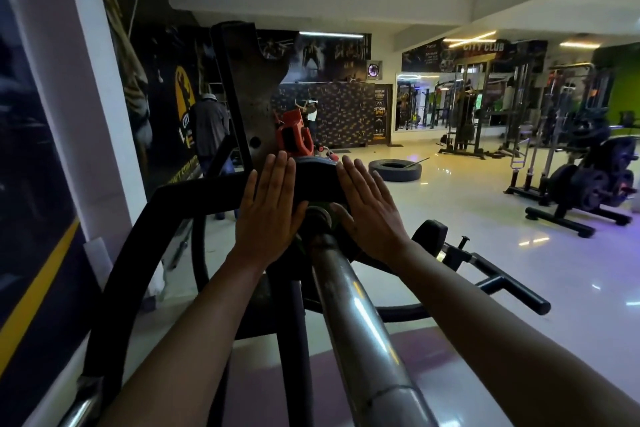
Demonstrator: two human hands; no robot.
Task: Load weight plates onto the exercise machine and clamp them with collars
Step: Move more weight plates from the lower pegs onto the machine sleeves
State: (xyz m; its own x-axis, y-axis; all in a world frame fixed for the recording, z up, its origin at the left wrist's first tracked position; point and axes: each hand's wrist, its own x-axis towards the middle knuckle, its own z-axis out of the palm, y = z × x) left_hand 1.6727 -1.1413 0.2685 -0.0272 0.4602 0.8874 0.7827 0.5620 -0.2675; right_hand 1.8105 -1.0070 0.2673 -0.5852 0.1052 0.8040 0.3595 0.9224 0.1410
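Running up from the bottom edge, where its near end is cut off, a steel bar (349, 305) points away from the viewer, its long axis leading to a dark weight plate (317, 180) threaded on it. The plate faces the camera; both palms cover much of it, and its lower part is hidden. The left hand (268, 215) lies flat on the plate left of the bar, the right hand (369, 211) flat on the right, fingers (277, 177) straight and pressed together. Behind stands a black machine frame (194, 198) with a red part (294, 135), hard to make out. Farther off, a tyre (394, 170) lies on the floor (467, 218).
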